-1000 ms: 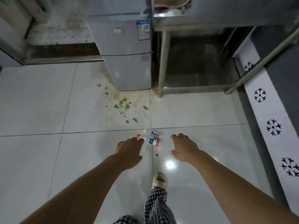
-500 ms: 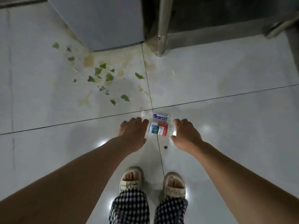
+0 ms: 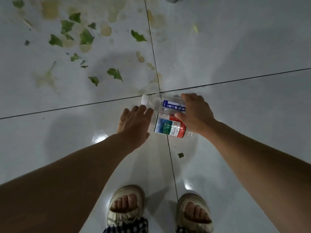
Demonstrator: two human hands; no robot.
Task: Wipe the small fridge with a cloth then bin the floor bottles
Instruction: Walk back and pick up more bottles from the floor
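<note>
Two clear plastic bottles lie side by side on the white tiled floor just ahead of my feet. The far one, a blue-labelled bottle (image 3: pixel 161 104) with a white cap, points its cap to the left. My right hand (image 3: pixel 196 113) grips it from the right, fingers and thumb curled round its body. The near one, a red-and-white-labelled bottle (image 3: pixel 170 126), lies beside it. My left hand (image 3: pixel 135 122) reaches over its left end with fingers extended, hiding the neck and cap. Whether the fingers touch it I cannot tell. The fridge is out of view.
Torn green leaf scraps (image 3: pixel 86 37) and yellowish stains (image 3: pixel 106 30) are scattered over the tiles at the upper left. A small dark crumb (image 3: pixel 180 155) lies near my right foot. My sandalled feet (image 3: pixel 126 206) stand at the bottom edge.
I have bent lower, so the fridge and table leg left the view. My right hand closed round the blue-labelled bottle. My left hand moved right onto the end of the red-labelled bottle.
</note>
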